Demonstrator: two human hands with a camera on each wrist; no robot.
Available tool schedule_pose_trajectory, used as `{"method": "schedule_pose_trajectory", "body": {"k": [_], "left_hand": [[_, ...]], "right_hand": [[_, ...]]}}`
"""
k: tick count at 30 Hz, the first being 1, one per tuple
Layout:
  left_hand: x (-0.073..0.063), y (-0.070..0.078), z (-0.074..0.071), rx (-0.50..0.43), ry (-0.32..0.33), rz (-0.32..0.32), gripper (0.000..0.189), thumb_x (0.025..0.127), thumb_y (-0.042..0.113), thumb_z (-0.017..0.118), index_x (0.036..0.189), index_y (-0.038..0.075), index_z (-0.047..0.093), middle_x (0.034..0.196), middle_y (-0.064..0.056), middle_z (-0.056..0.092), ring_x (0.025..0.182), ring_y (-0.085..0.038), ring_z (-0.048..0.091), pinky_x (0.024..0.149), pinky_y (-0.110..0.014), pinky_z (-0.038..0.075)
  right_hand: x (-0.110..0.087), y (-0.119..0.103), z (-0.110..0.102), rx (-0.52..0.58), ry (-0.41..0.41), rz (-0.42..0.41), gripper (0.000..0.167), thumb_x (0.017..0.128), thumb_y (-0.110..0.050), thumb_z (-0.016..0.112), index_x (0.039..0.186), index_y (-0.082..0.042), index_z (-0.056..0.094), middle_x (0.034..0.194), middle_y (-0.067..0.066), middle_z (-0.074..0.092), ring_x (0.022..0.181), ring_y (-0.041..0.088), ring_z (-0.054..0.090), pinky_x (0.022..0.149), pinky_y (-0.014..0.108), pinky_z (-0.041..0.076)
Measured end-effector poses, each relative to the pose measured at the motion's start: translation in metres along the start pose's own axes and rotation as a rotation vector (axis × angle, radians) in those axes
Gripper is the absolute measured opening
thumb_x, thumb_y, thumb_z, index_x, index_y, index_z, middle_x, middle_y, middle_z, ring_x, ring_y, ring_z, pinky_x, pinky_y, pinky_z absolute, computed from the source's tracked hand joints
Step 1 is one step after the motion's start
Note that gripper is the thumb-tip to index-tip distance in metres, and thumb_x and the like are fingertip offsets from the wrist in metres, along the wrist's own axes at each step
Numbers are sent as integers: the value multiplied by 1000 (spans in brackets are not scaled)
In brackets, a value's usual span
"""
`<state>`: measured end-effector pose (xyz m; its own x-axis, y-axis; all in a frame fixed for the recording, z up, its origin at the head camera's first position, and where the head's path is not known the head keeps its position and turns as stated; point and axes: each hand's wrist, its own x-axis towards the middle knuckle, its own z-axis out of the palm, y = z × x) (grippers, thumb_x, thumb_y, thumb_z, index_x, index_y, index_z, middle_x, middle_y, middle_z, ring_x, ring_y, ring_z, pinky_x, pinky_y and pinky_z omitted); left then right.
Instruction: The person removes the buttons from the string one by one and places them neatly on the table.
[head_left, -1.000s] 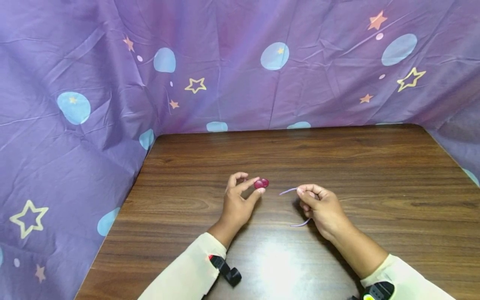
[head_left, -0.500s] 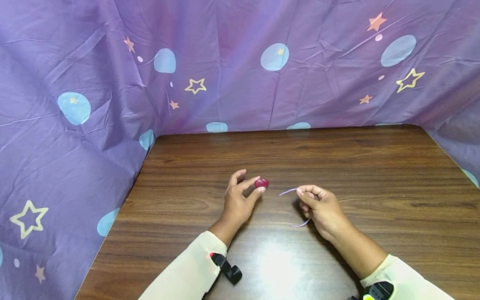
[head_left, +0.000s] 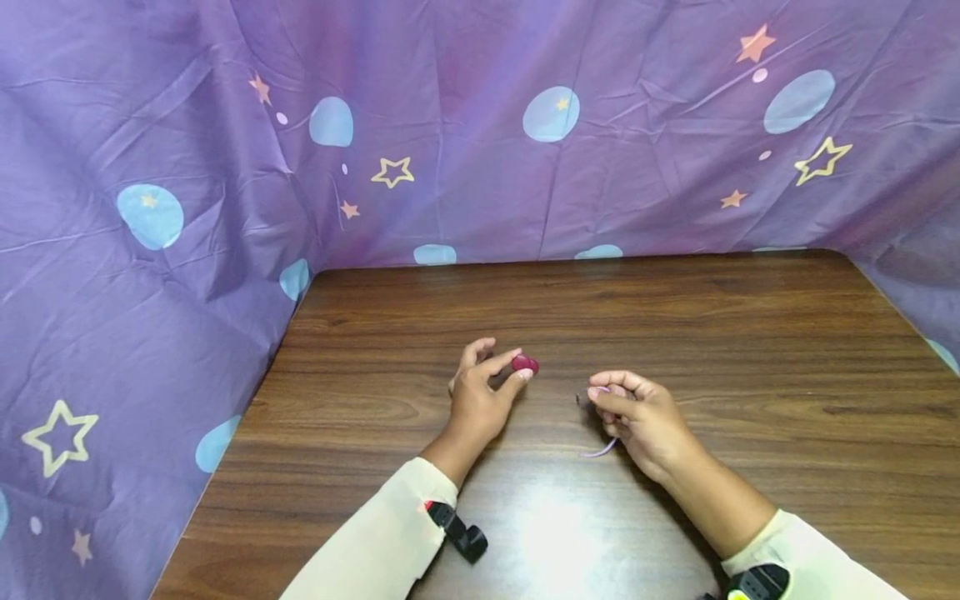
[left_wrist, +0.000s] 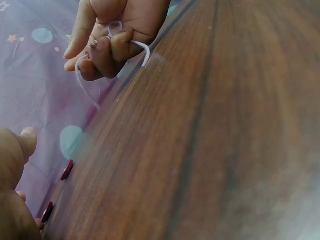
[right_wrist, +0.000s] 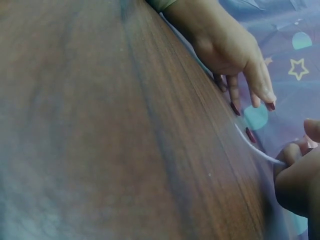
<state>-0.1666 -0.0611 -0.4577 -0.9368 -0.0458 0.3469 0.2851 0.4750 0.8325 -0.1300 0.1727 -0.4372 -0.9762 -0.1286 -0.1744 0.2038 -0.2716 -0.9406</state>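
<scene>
Small, flat, dark red discs (head_left: 524, 363) are at the fingertips of my left hand (head_left: 477, 408), pinched between thumb and index finger. In the head view two of them overlap; whether both are gripped I cannot tell. Their faces are too small to make out. My right hand (head_left: 637, 417) pinches a thin lavender string (head_left: 598, 451) between thumb and index finger, a short way to the right. The string's other part hangs below the curled fingers. In the left wrist view one string (left_wrist: 85, 87) end droops from the right hand's fingertips, apart from the discs.
Both hands are over a brown wood-grain table (head_left: 420, 308). A purple cloth (head_left: 480, 192) with stars and blue ovals hangs behind it and along its sides. A small dark speck (head_left: 577, 400) shows near the right fingertips. Black straps (head_left: 457, 532) sit on the sleeves.
The string end that pointed left from the right fingertips is now turned down and hardly shows in the head view. My left hand has shifted very slightly to the right with the discs.
</scene>
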Motion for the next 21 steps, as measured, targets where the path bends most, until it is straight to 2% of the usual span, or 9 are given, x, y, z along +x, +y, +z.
{"method": "schedule_pose_trajectory", "body": {"k": [6,11,16,21], "left_hand": [[1,0,2,30,29,20,33,91,23,89,122,13,84,146,-18,65,136,-37,64,107,-66,40],[1,3,2,44,35,24,33,91,24,89,122,13,84,145,-18,66,134,-36,65,104,-65,41],[2,3,3,63,31,26,33,91,26,89,122,15,84,145,-17,66,133,-35,66,103,-64,42],[3,5,3,77,11,25,35,92,28,88,124,15,84,147,-16,66,133,-34,66,104,-65,41]], "right_hand": [[-1,3,-1,49,-97,-44,32,103,8,60,108,-18,77,81,-11,61,69,5,54,57,18,38],[1,5,-1,62,-144,-56,27,105,7,59,114,-15,70,84,-10,67,69,5,56,56,17,41],[1,7,-2,46,-206,-70,12,112,-7,58,117,-14,66,91,-9,72,68,2,57,56,14,45],[0,9,-2,-6,-255,-108,17,116,-19,54,119,-19,70,94,-9,73,64,1,55,52,16,38]]}}
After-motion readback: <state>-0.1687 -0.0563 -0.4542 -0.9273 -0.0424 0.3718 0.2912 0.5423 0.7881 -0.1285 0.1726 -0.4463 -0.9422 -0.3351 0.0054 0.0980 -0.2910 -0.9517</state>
